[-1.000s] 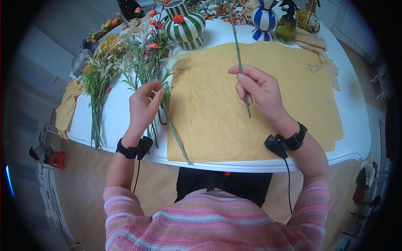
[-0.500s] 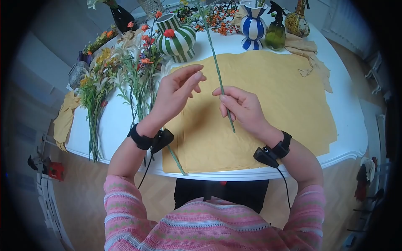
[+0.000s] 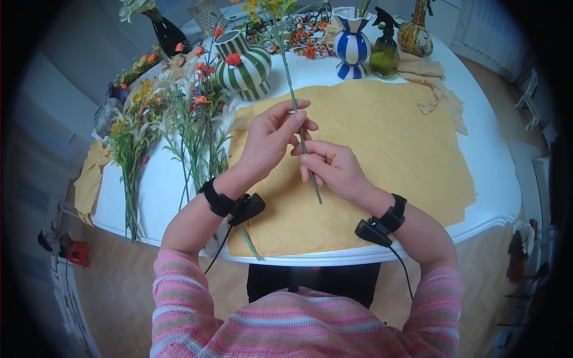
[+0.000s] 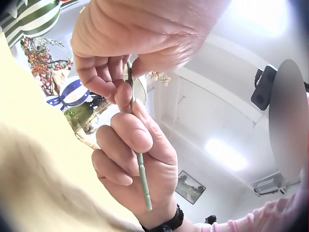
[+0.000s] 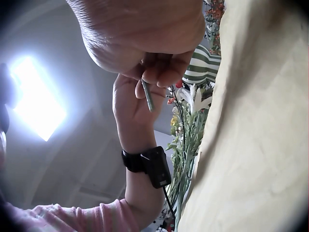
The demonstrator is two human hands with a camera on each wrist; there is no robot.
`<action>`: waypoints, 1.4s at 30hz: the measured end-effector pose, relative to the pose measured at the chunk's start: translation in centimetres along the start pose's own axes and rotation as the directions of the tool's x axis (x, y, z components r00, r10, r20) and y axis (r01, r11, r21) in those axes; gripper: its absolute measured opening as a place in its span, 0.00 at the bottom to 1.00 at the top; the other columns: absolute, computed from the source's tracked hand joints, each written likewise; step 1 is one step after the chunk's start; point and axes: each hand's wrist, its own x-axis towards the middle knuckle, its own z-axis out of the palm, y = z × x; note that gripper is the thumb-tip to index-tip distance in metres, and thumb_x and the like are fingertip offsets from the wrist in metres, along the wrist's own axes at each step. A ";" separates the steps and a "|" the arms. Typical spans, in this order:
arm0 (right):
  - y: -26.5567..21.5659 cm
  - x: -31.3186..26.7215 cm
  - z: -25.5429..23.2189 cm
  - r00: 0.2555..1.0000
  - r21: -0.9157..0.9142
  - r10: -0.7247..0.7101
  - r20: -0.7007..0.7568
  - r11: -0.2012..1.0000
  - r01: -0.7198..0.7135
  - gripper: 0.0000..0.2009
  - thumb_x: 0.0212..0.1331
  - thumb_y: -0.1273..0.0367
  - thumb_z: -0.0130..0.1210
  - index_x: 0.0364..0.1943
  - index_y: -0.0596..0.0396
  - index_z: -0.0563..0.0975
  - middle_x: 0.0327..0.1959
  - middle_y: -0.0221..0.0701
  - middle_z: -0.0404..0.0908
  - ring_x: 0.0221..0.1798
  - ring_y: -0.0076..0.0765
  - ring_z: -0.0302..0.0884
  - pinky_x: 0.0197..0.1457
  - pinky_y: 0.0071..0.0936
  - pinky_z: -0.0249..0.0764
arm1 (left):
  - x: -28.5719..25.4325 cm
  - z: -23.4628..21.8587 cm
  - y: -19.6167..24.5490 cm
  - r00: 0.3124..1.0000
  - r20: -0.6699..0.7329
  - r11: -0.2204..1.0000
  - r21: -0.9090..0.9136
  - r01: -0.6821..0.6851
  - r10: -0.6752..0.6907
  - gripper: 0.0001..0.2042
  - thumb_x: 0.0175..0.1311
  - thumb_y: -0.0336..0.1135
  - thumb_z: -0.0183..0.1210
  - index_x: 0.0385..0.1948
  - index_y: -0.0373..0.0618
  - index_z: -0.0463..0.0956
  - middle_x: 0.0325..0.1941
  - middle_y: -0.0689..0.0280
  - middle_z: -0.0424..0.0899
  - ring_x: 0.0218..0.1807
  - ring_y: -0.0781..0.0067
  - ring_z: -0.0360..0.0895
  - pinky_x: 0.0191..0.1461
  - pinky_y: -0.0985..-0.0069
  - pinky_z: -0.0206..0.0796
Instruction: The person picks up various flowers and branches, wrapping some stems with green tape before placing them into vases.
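A long green flower stem [image 3: 287, 68] stands tilted over the yellow wrapping paper [image 3: 388, 161], with small yellow blossoms [image 3: 271, 9] at its top in the head view. My right hand [image 3: 335, 171] pinches it near the lower end, and the cut tip sticks out below the fingers. Just above, my left hand [image 3: 267, 142] holds the same stem between thumb and fingers. In the left wrist view the two hands are close together along the stem [image 4: 143, 181]. The right wrist view shows only the stem's short lower end [image 5: 147, 96].
Lilies and orange flowers [image 3: 194, 119] lie left of the paper, beside another bunch of stems [image 3: 132, 185]. Behind stand a green-striped vase [image 3: 243, 67], a blue-striped vase [image 3: 351, 49] and a spray bottle [image 3: 384, 56]. Another green stem [image 3: 248, 238] crosses the paper's front left corner.
My left hand has moved right from the lilies to the stem and now grips it. My right hand has brought the stem left and nearer my body, and its yellow blossoms have come into view.
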 end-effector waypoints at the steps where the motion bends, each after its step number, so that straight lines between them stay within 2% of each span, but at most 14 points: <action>1: 0.1 0.0 0.0 1.000 -0.003 0.004 0.007 1.000 -0.004 0.11 0.67 0.69 0.47 0.47 0.59 0.77 0.22 0.22 0.77 0.22 0.12 0.65 0.27 0.14 0.63 | 0.1 0.0 -0.1 1.000 0.003 1.000 0.001 -0.003 0.003 0.16 0.71 0.37 0.50 0.56 0.39 0.71 0.39 0.62 0.83 0.36 0.80 0.77 0.35 0.85 0.69; 3: 0.2 0.1 -0.1 1.000 -0.008 0.004 0.011 1.000 -0.004 0.11 0.67 0.69 0.48 0.47 0.59 0.77 0.22 0.23 0.77 0.22 0.12 0.66 0.27 0.14 0.63 | 0.4 -0.2 -0.2 0.997 -0.078 0.999 -0.038 -0.024 0.021 0.15 0.72 0.36 0.49 0.55 0.40 0.71 0.39 0.62 0.82 0.36 0.78 0.78 0.36 0.84 0.69; 9: -0.1 0.0 0.0 0.994 -0.031 0.071 0.079 0.997 -0.069 0.10 0.66 0.69 0.49 0.44 0.60 0.77 0.23 0.24 0.79 0.23 0.12 0.69 0.26 0.14 0.64 | 0.9 -0.6 -0.1 0.985 -0.173 0.996 -0.088 -0.032 0.016 0.15 0.73 0.37 0.47 0.55 0.41 0.71 0.40 0.63 0.82 0.36 0.78 0.78 0.37 0.83 0.68; 11: -0.1 0.0 0.0 0.987 -0.069 0.122 0.102 0.991 -0.116 0.10 0.66 0.69 0.50 0.43 0.60 0.78 0.24 0.25 0.80 0.24 0.12 0.70 0.27 0.14 0.65 | 0.8 -0.8 -0.3 0.984 -0.176 0.996 -0.084 -0.026 0.011 0.15 0.73 0.37 0.48 0.55 0.41 0.71 0.40 0.64 0.82 0.36 0.78 0.78 0.37 0.83 0.68; 16: 0.4 0.2 -0.1 0.981 -0.062 0.151 0.121 0.988 -0.144 0.10 0.65 0.68 0.51 0.40 0.60 0.78 0.25 0.25 0.80 0.26 0.12 0.72 0.27 0.15 0.66 | 0.6 -0.9 -0.5 0.984 -0.176 0.996 -0.090 -0.007 -0.009 0.15 0.72 0.37 0.49 0.53 0.41 0.73 0.39 0.66 0.81 0.37 0.79 0.77 0.37 0.83 0.67; 26: 1.3 0.5 -0.3 0.977 -0.095 0.179 0.113 0.981 -0.169 0.09 0.64 0.66 0.52 0.35 0.58 0.79 0.25 0.25 0.81 0.24 0.14 0.71 0.28 0.16 0.67 | 0.6 -1.1 -0.8 0.982 -0.185 0.996 -0.083 0.023 -0.038 0.13 0.70 0.37 0.52 0.50 0.41 0.76 0.32 0.71 0.77 0.31 0.84 0.70 0.33 0.84 0.62; 33: 1.9 0.6 -0.3 0.978 -0.087 0.181 0.107 0.981 -0.172 0.10 0.64 0.66 0.53 0.35 0.59 0.79 0.24 0.26 0.81 0.25 0.14 0.71 0.28 0.17 0.67 | 0.4 -1.2 -1.0 0.979 -0.198 0.994 -0.103 0.020 -0.040 0.12 0.69 0.35 0.53 0.48 0.40 0.78 0.31 0.71 0.76 0.26 0.86 0.66 0.28 0.86 0.56; 35: 1.7 0.6 -0.2 0.975 -0.088 0.195 0.108 0.979 -0.186 0.10 0.65 0.67 0.52 0.38 0.61 0.78 0.26 0.27 0.80 0.23 0.14 0.68 0.28 0.14 0.65 | 0.4 -1.2 -1.1 0.979 -0.198 0.995 -0.102 0.024 -0.044 0.12 0.69 0.35 0.53 0.48 0.40 0.78 0.31 0.71 0.76 0.26 0.86 0.66 0.28 0.86 0.56; 42: 1.5 0.5 -0.1 0.968 -0.074 0.219 0.118 0.975 -0.212 0.10 0.65 0.66 0.54 0.38 0.60 0.79 0.25 0.27 0.80 0.23 0.14 0.68 0.28 0.15 0.65 | 0.2 -1.3 -1.4 0.982 -0.180 0.993 -0.108 0.047 -0.066 0.13 0.70 0.36 0.53 0.49 0.40 0.77 0.31 0.71 0.76 0.26 0.86 0.66 0.28 0.86 0.57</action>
